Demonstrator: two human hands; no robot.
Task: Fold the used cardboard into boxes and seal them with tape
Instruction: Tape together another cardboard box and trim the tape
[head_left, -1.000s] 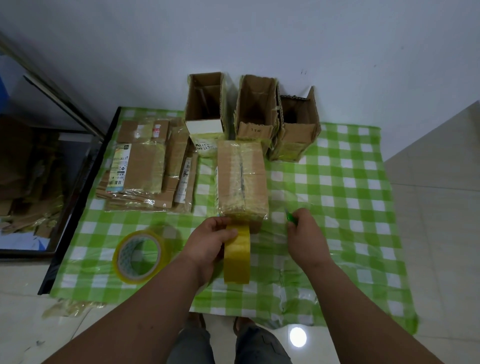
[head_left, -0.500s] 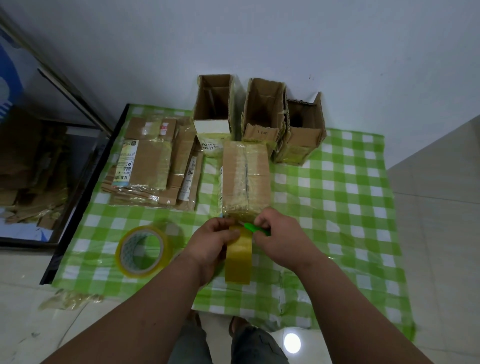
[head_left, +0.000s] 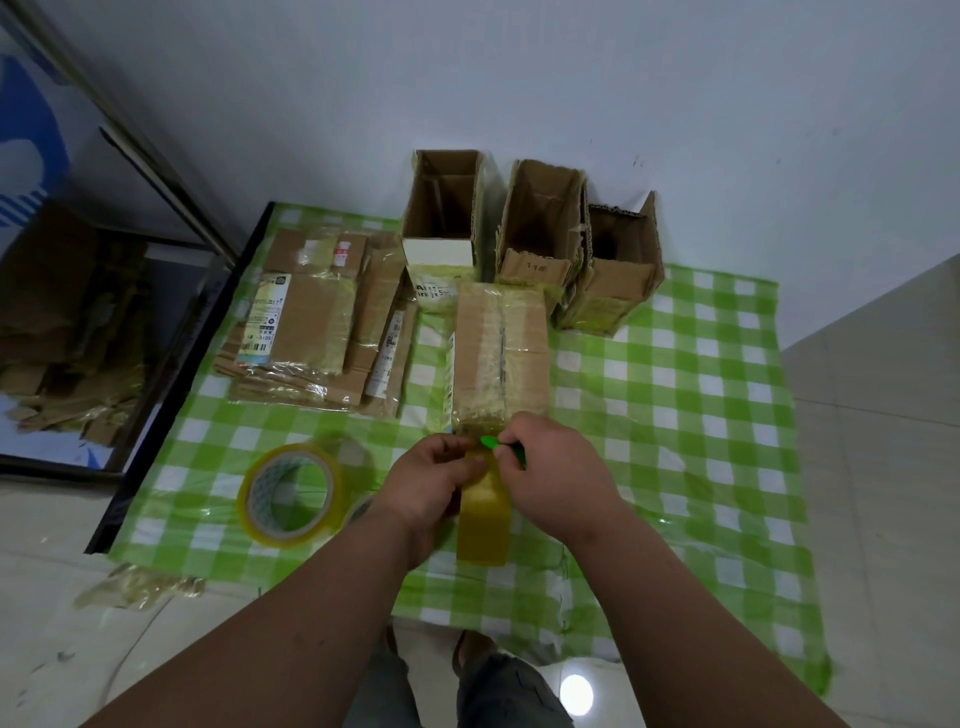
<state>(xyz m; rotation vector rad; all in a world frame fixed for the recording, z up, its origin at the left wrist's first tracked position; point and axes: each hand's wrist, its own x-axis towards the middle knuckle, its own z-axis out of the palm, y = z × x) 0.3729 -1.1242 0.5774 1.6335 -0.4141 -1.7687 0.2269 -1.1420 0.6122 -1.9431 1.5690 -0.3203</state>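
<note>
Left hand (head_left: 431, 478) grips tape roll (head_left: 484, 512) (partly hidden); right hand (head_left: 558, 475) pinches green cutter (head_left: 501, 447).

A white wall (head_left: 623, 78) meets a pale tiled floor (head_left: 883, 467).

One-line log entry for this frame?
stage: cutting tape at box end | left hand: holds tape roll | right hand: grips green cutter

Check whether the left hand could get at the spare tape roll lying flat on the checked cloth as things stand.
Probably not right away: the left hand is gripping the upright tape roll. The spare tape roll lies beside it on the cloth with nothing between, so once freed, likely yes.
</note>
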